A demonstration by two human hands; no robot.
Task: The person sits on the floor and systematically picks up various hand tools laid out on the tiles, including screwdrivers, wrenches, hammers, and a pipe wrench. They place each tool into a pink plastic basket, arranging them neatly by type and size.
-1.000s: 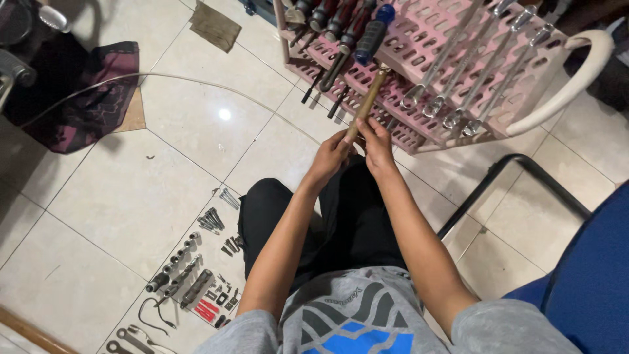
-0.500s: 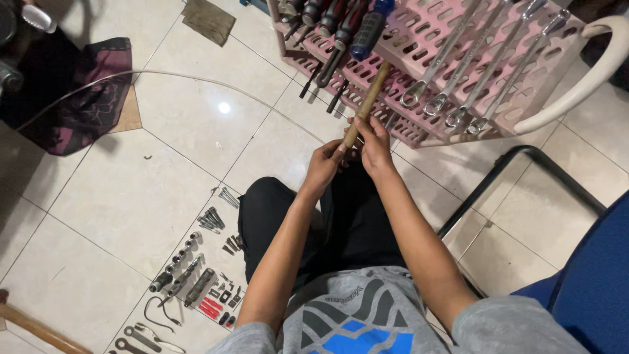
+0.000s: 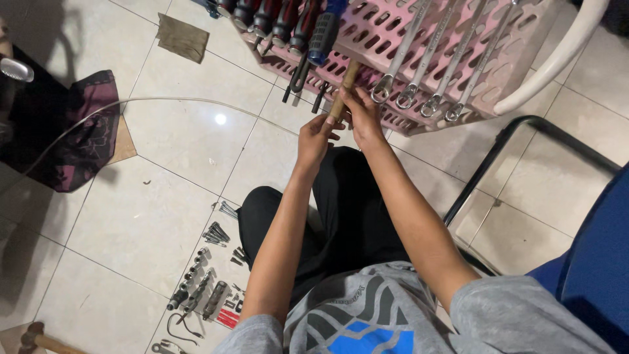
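Wooden handle (image 3: 345, 88) gripped by both left hand (image 3: 313, 139) and right hand (image 3: 362, 113) fingers.

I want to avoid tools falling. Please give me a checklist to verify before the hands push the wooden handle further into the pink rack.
1. Both hands on the handle: ok. Left hand and right hand grip the wooden handle.
2. Handle tip seated in a slot of the pink rack: cannot tell, screwdrivers cover it.
3. Blue-handled screwdriver clear of the handle: not ok, it sits right beside it.
4. Wrenches hanging apart from the hands: ok.
5. Small parts on the floor away from the rack: ok.
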